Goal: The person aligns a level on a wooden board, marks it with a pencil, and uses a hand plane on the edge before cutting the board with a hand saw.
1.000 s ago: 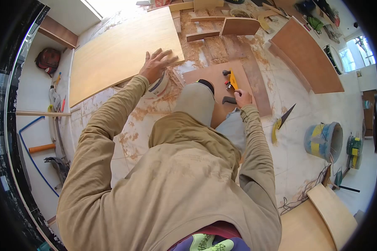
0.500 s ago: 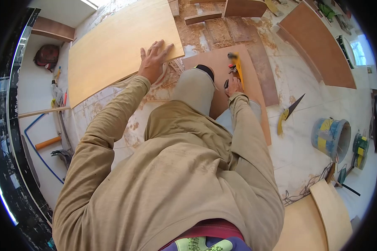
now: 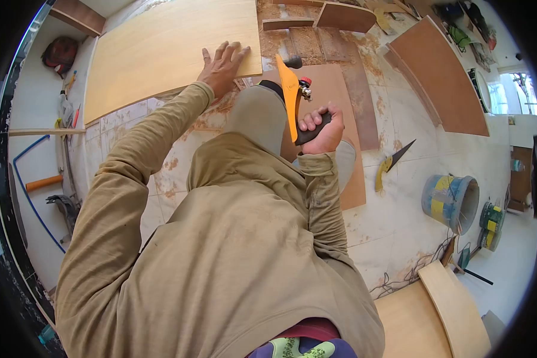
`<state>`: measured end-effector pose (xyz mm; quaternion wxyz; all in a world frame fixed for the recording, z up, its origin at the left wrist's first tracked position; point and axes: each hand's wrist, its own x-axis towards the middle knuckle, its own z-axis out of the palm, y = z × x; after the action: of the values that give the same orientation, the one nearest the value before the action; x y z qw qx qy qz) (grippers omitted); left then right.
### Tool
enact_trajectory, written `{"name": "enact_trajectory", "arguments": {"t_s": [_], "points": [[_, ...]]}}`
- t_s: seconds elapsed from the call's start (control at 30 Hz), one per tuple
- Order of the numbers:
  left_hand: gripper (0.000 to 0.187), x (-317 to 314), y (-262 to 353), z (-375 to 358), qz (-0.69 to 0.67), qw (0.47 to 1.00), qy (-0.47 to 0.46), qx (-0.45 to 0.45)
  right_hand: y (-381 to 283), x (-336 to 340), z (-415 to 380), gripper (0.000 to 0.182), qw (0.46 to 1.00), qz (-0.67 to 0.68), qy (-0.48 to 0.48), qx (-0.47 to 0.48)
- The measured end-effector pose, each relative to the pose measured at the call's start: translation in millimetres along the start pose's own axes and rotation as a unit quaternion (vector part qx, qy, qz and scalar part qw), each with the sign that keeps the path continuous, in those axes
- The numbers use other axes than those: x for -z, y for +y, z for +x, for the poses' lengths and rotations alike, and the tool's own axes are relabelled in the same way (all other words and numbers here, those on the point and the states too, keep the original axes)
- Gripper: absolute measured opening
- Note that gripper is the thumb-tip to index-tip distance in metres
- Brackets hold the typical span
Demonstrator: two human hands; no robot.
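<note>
My right hand (image 3: 322, 125) grips the black handle of a yellow hand plane (image 3: 292, 95) and holds it up above my bent knee (image 3: 256, 113). My left hand (image 3: 222, 67) lies flat, fingers spread, on the near corner of a large pale plywood sheet (image 3: 161, 48) that rests on the floor. Below the plane lies a brown board (image 3: 340, 107) on the tiles. My tan sleeves and shirt fill the lower middle of the view.
A yellow-handled handsaw (image 3: 391, 162) lies on the tiles to the right, with a blue and yellow bucket (image 3: 450, 203) beyond it. Curved brown panels (image 3: 441, 77) and wood offcuts (image 3: 346, 17) lie further off among sawdust. Pale curved boards (image 3: 441, 310) sit lower right; tools and a blue hose (image 3: 24, 179) lie left.
My right hand has taken the yellow plane off the brown board and lifted it towards me. My left hand stays pressed on the plywood sheet.
</note>
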<state>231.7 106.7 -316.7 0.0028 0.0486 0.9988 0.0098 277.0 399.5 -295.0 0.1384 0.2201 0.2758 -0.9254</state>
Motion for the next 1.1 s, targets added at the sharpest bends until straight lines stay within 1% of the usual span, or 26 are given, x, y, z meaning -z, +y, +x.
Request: {"name": "enact_trajectory", "arguments": {"t_s": [0.07, 0.1, 0.2, 0.23, 0.3, 0.33, 0.37, 0.4, 0.47, 0.5, 0.57, 0.6, 0.63, 0.67, 0.73, 0.77, 0.83, 0.87, 0.9, 0.97, 1.0, 1.03, 1.07, 1.1], "points": [[0.098, 8.7, 3.1, -3.6, -0.024, 1.000, -0.011, 0.000, 21.9, 1.8, 0.7, 0.022, 0.999, 0.031, -0.019, -0.023], [0.087, 11.4, -1.1, -0.8, -0.002, 1.000, -0.025, -0.009, 31.0, 4.4, 6.3, 0.022, 0.997, 0.054, -0.041, -0.044], [0.073, 20.5, -64.9, 34.5, -0.150, 0.981, -0.083, -0.093, 42.5, 10.1, 14.4, 0.023, 0.994, 0.067, -0.071, -0.043], [0.072, 11.7, -77.2, 42.3, -0.111, 0.993, -0.034, -0.034, 44.0, 11.7, 12.1, 0.024, 0.992, 0.084, -0.072, -0.053], [0.072, -6.3, -89.3, 52.4, -0.029, 0.995, 0.056, 0.082, 47.4, 19.5, -5.0, 0.024, 0.991, 0.089, -0.070, -0.066], [0.072, -12.9, -89.6, 58.9, -0.012, 0.992, 0.067, 0.107, 46.7, 23.4, -11.9, 0.025, 0.991, 0.093, -0.069, -0.070], [0.071, -14.4, -81.9, 64.3, 0.003, 0.989, 0.075, 0.130, 46.1, 26.3, -18.5, 0.025, 0.994, 0.071, -0.072, -0.045], [0.071, -18.6, -76.2, 67.1, 0.017, 0.985, 0.079, 0.151, 47.6, 22.7, -14.3, 0.025, 0.994, 0.069, -0.068, -0.042], [0.072, -22.0, -75.5, 65.6, 0.034, 0.985, 0.082, 0.147, 51.3, 14.7, -3.0, 0.024, 0.996, 0.068, -0.051, -0.039], [0.073, -18.0, -75.4, 65.4, 0.046, 0.985, 0.084, 0.143, 54.5, 1.6, 18.0, 0.023, 0.995, 0.074, -0.047, -0.044], [0.068, 6.7, -63.0, 54.0, -0.012, 0.988, 0.075, 0.136, 55.5, -26.3, 59.2, 0.019, 0.995, 0.081, -0.048, -0.036], [0.066, 20.2, -59.5, 49.2, -0.038, 0.988, 0.072, 0.134, 55.4, -37.2, 73.1, 0.022, 0.995, 0.081, -0.041, -0.039], [0.076, 30.6, -61.1, 50.7, -0.065, 0.987, -0.016, 0.143, 53.9, -36.1, 70.0, 0.022, 0.996, 0.071, -0.037, -0.043], [0.076, 31.1, -61.6, 50.7, -0.055, 0.989, -0.011, 0.139, 50.2, -36.8, 58.9, 0.023, 0.997, 0.061, -0.034, -0.045], [0.075, 29.0, -62.0, 51.1, -0.039, 0.991, 0.002, 0.132, 42.8, -7.6, 18.9, 0.024, 0.994, 0.065, -0.064, -0.056], [0.075, 33.6, -61.3, 51.3, -0.058, 0.989, -0.008, 0.135, 40.6, -2.6, 5.0, 0.025, 0.994, 0.053, -0.074, -0.055], [0.075, 32.3, -66.3, 55.3, -0.056, 0.989, 0.005, 0.140, 43.3, 10.4, -15.9, 0.026, 0.995, 0.036, -0.083, -0.047], [0.075, 27.4, -61.8, 51.8, -0.059, 0.989, 0.004, 0.134, 48.6, 2.8, -0.8, 0.024, 0.996, 0.054, -0.056, -0.053], [0.075, 19.5, -65.5, 52.2, -0.072, 0.988, 0.017, 0.132, 53.5, -8.8, 31.1, 0.023, 0.996, 0.070, -0.030, -0.056], [0.073, -14.2, -79.3, 60.3, -0.002, 0.990, 0.061, 0.129, 60.1, -27.5, 98.9, 0.023, 0.994, 0.075, -0.052, -0.052], [0.073, -21.0, -84.0, 64.7, 0.038, 0.987, 0.089, 0.125, 59.5, -34.9, 121.2, 0.023, 0.997, 0.041, -0.055, -0.044], [0.073, -7.5, -78.1, 60.3, 0.014, 0.989, 0.079, 0.124, 54.9, -46.5, 117.7, 0.024, 0.998, 0.028, -0.042, -0.039], [0.072, -10.9, -80.0, 63.1, 0.015, 0.988, 0.078, 0.132, 46.8, -57.8, 110.4, 0.025, 0.999, 0.016, -0.028, -0.032], [0.071, -6.0, -78.1, 61.2, -0.016, 0.988, 0.079, 0.135, 31.9, -56.2, 100.7, 0.026, 0.999, 0.002, -0.031, -0.010]]}}
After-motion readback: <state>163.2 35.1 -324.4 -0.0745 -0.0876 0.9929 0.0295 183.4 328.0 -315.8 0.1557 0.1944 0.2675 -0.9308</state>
